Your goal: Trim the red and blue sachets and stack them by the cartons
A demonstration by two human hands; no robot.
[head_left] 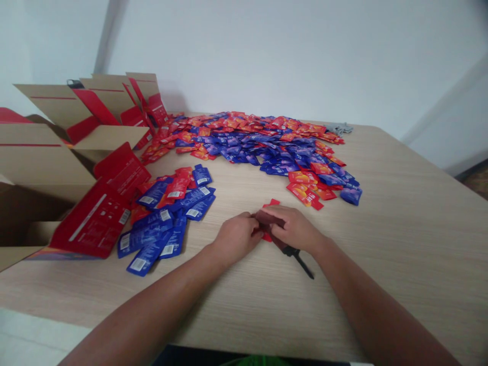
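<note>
My left hand (237,235) and my right hand (292,227) meet at the middle of the wooden table (400,213), fingers closed together on a small red packet (271,204) whose corner shows above them. A thin black tool (301,260) pokes out from under my right wrist; what it is I cannot make out. To the left lies a small heap of blue and red packets (168,218), mostly face down. A wide spread of red and blue packets (263,142) covers the far side of the table.
Open cardboard boxes with red printed flaps (95,168) stand along the left edge. A grey object (340,128) lies behind the far pile. A pale wall rises behind the table. Bare wood lies to the right of my hands.
</note>
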